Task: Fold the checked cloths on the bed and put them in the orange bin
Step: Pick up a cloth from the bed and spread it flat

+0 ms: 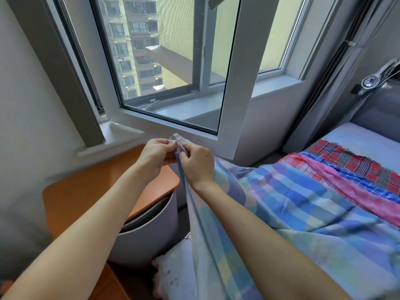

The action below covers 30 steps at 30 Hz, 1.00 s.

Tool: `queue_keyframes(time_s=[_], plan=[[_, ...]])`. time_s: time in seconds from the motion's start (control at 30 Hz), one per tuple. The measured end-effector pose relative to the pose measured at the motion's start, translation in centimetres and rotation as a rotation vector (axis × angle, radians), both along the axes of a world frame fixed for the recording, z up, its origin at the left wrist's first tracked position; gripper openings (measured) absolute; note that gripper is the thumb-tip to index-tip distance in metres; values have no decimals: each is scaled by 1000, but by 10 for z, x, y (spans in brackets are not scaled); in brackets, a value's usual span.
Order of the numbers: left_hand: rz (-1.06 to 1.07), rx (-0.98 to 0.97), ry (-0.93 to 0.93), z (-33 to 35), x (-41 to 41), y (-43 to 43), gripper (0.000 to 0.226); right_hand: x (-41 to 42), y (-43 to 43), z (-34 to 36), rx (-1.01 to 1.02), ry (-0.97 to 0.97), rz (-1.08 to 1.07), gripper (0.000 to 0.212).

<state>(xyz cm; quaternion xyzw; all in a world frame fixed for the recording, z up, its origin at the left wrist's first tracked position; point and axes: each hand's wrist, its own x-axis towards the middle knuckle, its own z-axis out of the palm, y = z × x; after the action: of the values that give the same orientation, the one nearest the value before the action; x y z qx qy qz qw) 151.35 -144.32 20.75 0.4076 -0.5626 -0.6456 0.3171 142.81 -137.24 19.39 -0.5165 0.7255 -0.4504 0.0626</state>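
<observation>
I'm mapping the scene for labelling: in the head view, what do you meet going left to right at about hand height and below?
Orange surface → left hand → right hand → blue checked cloth → pink checked cloth → red checked cloth.

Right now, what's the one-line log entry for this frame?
stage: matching corners | left hand + right hand: pinching blue checked cloth | red checked cloth: unfolded on bed | bin: nothing inside visible
</observation>
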Motion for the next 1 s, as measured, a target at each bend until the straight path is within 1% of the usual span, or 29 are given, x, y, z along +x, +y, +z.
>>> queue_keyframes(time_s=[0.07, 0.13, 0.17, 0.2, 0.27, 0.33, 0.4, 0.47, 0.5, 0.53, 0.6, 0.63, 0.67, 0.73, 0.8, 0.9, 0.93, 0.97, 1.0], plan=[[53, 24, -19, 2, -4, -1, 30, -2, 1, -1, 27, 94, 25, 26], [78, 83, -44, 5, -8, 0, 35, -4, 0, -2, 100, 204, 60, 30], [82, 103, -73, 6, -10, 0, 35, -4, -2, -2, 149, 268, 78, 33], [91, 106, -109, 5, -11, 0, 29, -4, -3, -3, 204, 335, 94, 34], [134, 130, -168, 3, -14, 0, 9, -5, -3, -7, 255, 413, 124, 32], [165, 199, -175, 1, -16, -1, 7, -6, 5, -16, 189, 318, 166, 36], [159, 216, -160, 3, -20, -1, 9, -5, 19, -26, 88, 202, 162, 50], [150, 202, -153, 6, -25, -2, 15, -5, 33, -40, 23, 138, 76, 58], [161, 197, -155, 7, -28, -5, 17, -7, 39, -49, 41, 74, 18, 57], [176, 199, -155, 8, -29, -9, 17, -10, 45, -59, 85, -7, -32, 51], [200, 212, -141, 10, -29, -18, 16, -18, 63, -84, 221, -103, -114, 27], [209, 220, -135, 11, -28, -22, 16, -21, 75, -98, 300, -92, -142, 16], [213, 224, -134, 13, -28, -26, 16, -25, 89, -113, 380, -67, -158, 9], [211, 219, -148, 16, -28, -33, 19, -30, 117, -142, 535, -41, -189, 9], [215, 228, -158, 18, -28, -40, 20, -35, 144, -168, 649, -60, -224, 11], [224, 200, -198, 13, -26, -48, 23, -46, 179, -187, 747, -77, -264, 24], [234, 164, -234, 10, -24, -50, 22, -47, 190, -188, 764, -84, -246, 27], [244, 112, -283, 6, -20, -54, 19, -46, 200, -188, 766, -75, -195, 25], [252, 46, -341, 0, -15, -59, 15, -40, 211, -187, 754, -51, -102, 19]])
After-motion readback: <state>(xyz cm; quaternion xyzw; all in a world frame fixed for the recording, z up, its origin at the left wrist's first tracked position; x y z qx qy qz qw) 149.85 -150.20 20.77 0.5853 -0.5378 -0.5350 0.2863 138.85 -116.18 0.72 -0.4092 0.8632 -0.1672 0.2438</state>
